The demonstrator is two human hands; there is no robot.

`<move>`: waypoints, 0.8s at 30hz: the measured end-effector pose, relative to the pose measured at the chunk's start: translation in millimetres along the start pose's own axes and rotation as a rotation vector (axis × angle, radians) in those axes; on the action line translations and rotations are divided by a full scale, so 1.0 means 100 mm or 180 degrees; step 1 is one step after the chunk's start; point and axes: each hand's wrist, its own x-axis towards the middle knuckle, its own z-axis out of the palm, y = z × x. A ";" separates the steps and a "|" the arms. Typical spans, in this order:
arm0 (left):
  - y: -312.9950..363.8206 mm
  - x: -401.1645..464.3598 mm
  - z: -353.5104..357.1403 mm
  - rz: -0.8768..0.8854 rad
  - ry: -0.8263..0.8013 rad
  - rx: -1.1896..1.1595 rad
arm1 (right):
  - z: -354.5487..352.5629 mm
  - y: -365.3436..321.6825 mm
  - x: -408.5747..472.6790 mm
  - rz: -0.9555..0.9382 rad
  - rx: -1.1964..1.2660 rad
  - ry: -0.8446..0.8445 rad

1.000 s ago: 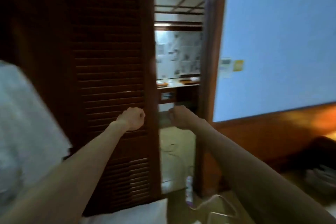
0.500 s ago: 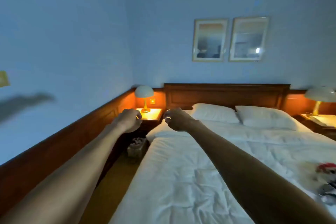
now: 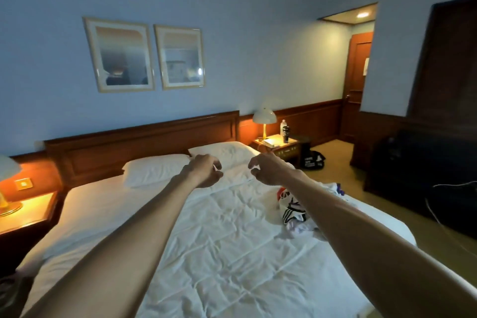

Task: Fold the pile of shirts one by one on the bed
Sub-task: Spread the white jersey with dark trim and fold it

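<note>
A crumpled pile of shirts (image 3: 294, 212), white with black stripes and some red, lies on the right side of the white bed (image 3: 227, 240). My right forearm hides part of the pile. Both arms stretch out over the bed at chest height. My left hand (image 3: 204, 170) and my right hand (image 3: 265, 168) hover side by side above the sheet in front of the pillows. The fingers of both are loosely curled and hold nothing. The pile lies below and to the right of my right hand, apart from it.
Two pillows (image 3: 154, 170) lie against a wooden headboard. A nightstand (image 3: 25, 214) with a lit lamp stands on the left. Another nightstand (image 3: 276, 142) with a lamp and bottles stands on the right. A black bag (image 3: 313, 160) sits on the floor beside it. Dark furniture (image 3: 426, 175) with a trailing cable stands at the right.
The view has swung right from a louvred door, past the left wall, to the whole bed. Both hands stayed stretched out in front, and their fists have loosened.
</note>
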 end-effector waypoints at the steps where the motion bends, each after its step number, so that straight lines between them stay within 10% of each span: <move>1: 0.10 0.14 0.06 0.0110 -0.0036 0.0003 | -0.03 0.14 0.04 0.0093 -0.0016 0.0023; 24: 1.77 3.69 3.09 0.1063 -0.1017 -0.0356 | 0.96 4.47 1.21 0.1569 0.0096 -0.0285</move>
